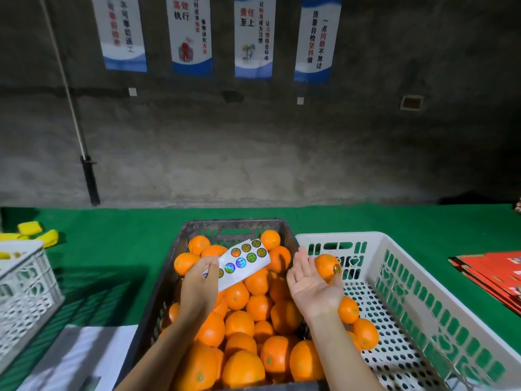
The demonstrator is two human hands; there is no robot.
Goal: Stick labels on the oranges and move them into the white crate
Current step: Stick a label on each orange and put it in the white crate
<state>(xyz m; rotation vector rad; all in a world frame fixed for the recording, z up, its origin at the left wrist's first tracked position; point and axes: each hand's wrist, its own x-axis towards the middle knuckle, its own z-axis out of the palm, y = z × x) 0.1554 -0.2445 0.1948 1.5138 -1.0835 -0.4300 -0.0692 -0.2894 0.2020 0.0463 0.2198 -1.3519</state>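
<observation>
The dark crate [169, 280] holds over twenty unlabelled oranges [239, 323]. Above it, the left hand [198, 286] pinches one sticker sheet [248, 265] showing about nine labels. The right hand [313, 286] lies flat, palm up, one labelled orange [324, 266] at its fingertips over the white crate [423, 280], where two more sit. Four posters [253, 38] hang behind.

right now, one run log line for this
left hand: holds label sheet over dark crate | right hand: open, labelled orange at fingertips over white crate | white crate: some oranges inside
</observation>
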